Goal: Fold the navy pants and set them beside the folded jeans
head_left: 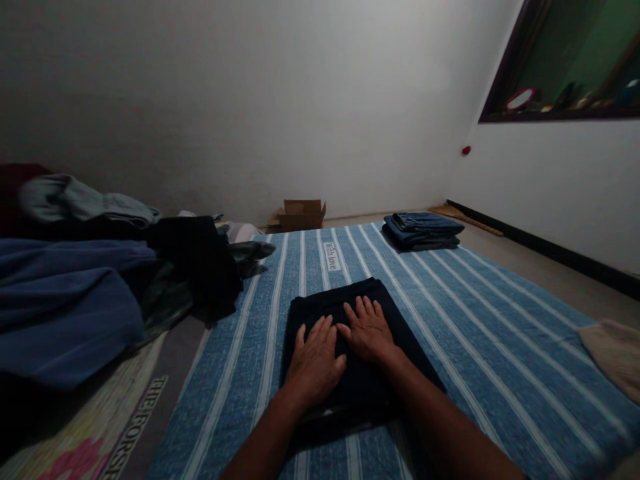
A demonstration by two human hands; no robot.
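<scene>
Left hand (314, 363): flat, fingers spread, palm down on the near half of the folded dark garment (350, 347); grasping nothing.
Right hand (369, 331): likewise flat and unclenched, just beside the left, thumbs nearly touching, pressing the middle of the same garment.
Folded dark garment: squared into a rectangle, lying mid-width on the striped blue bedspread (490, 347), close to its near edge.
Risk: uneven palm pressure likely to slide the upper layers over the lower and skew the fold; loose bedspread beneath could bunch and drag along.
Left edge: heap of unfolded clothes (100, 280), dark and blue, spilling onto the bedspread; well apart from the garment.
Far right corner: folded jeans stack (423, 230), neat, near the bedspread's end.
Beyond the far edge: open cardboard box (301, 215) on the floor against the wall.
</scene>
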